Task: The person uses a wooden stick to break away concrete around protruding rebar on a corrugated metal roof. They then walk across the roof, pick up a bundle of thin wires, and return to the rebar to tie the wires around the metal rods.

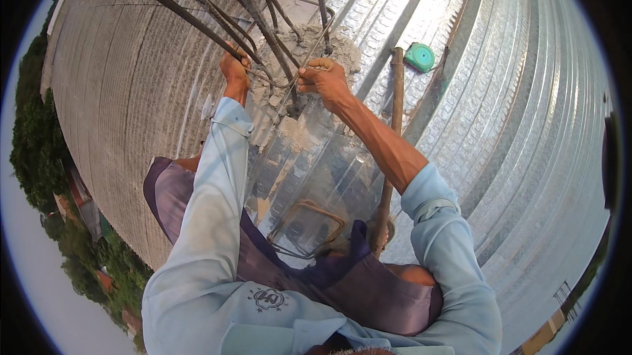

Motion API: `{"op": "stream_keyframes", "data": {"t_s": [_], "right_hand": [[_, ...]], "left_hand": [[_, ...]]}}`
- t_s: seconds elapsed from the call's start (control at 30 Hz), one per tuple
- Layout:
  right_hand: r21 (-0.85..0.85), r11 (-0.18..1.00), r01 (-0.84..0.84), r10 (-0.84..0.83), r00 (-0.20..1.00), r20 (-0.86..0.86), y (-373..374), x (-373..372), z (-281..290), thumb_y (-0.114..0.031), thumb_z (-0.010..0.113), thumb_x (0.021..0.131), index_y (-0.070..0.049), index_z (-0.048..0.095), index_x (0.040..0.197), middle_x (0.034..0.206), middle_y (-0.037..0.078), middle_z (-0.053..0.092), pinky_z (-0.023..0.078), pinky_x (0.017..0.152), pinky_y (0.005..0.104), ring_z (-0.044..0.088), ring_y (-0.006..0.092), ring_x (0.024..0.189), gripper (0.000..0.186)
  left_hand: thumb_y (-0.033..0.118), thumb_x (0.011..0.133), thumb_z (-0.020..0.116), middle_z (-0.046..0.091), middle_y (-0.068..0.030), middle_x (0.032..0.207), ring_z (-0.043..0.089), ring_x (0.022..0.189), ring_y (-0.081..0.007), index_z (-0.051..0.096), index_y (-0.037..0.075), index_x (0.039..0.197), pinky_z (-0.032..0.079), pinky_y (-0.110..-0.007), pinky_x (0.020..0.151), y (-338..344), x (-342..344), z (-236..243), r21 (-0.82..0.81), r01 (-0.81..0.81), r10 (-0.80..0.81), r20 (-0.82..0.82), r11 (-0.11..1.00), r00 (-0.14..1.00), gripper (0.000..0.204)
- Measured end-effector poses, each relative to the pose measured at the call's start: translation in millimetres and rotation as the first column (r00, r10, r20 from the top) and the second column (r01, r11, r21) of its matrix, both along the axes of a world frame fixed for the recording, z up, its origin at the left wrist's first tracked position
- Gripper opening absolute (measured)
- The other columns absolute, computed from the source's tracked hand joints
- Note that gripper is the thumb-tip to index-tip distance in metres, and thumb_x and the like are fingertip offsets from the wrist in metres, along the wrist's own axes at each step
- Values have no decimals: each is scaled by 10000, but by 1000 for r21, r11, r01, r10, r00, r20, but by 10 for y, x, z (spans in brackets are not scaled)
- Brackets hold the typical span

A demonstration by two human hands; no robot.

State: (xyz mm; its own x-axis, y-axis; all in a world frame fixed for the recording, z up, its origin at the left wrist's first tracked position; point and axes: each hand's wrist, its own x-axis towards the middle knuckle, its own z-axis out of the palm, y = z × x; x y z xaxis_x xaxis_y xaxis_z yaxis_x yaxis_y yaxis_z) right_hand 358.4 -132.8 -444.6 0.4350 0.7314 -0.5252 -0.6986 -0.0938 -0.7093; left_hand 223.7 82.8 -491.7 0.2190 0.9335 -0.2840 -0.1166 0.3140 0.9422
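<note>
Several ribbed steel rebars (249,1) rise from a rough patch of concrete (342,52) ahead of me. Around their lower part runs a thin bent steel stirrup (275,84). My left hand (235,72) is closed round the stirrup's left side, close against a slanting rebar. On the other side, the fingers of my right hand (324,81) pinch together at the stirrup's near right corner. A thin wire seems to be between these fingertips, though they partly hide it.
A wooden handle (397,92) lies right of my right forearm, beside a green tape measure (420,57). Loose bent stirrups (309,223) rest near my knees. Ribbed metal decking (513,125) spreads rightward; a grey ribbed surface (125,92) slopes left, with trees (39,151) beyond its edge.
</note>
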Motion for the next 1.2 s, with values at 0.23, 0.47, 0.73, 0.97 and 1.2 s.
{"op": "stream_keyframes", "data": {"t_s": [0.23, 0.47, 0.73, 0.97, 1.2], "right_hand": [[4, 1000, -20, 19, 983, 182, 36, 59, -48, 15, 724, 809, 119, 660, 951, 700, 136, 677, 499, 493, 296, 639, 168, 583, 187], [-196, 980, -42, 118, 912, 393, 102, 38, -82, 7, 691, 821, 47, 660, 854, 688, 101, 656, 504, 490, 284, 609, 142, 564, 60], [163, 985, 57, -9, 960, -281, -152, 116, -152, -44, 643, 838, -23, 608, 845, 791, 42, 614, 537, 597, 320, 590, 152, 637, 41], [63, 993, -103, 110, 988, -108, -102, -122, -50, -182, 672, 920, 4, 636, 929, 711, 32, 594, 531, 499, 281, 568, 118, 582, 189], [101, 982, -162, 153, 984, 85, -14, -161, -97, -187, 605, 973, 32, 660, 883, 733, 59, 633, 541, 539, 279, 617, 136, 629, 243]], "left_hand": [[359, 1015, 474, 513, -56, 595, 450, 444, -147, 543, 49, 745, 354, -314, 438, -46, 119, -42, 113, -165, 162, 34, 980, 986, 416], [299, 926, 501, 629, -82, 754, 602, 713, -177, 646, 34, 886, 470, -332, 707, -165, 146, -117, 18, -558, 546, -229, 830, 806, 304], [440, 1003, 513, 660, -120, 1099, 613, 1032, -230, 611, -21, 1160, 450, -384, 944, -1368, -201, 255, -53, 213, -217, -79, 976, 973, 497], [509, 972, 530, 610, -150, 1260, 560, 1184, -246, 523, -64, 1316, 396, -399, 1052, -1450, -193, 277, -106, 490, -442, 296, 865, 847, 669], [435, 1004, 522, 596, -75, 1057, 527, 900, -157, 539, -59, 1260, 432, -316, 782, -1446, -166, 185, -105, 517, -457, 343, 849, 821, 558]]}}
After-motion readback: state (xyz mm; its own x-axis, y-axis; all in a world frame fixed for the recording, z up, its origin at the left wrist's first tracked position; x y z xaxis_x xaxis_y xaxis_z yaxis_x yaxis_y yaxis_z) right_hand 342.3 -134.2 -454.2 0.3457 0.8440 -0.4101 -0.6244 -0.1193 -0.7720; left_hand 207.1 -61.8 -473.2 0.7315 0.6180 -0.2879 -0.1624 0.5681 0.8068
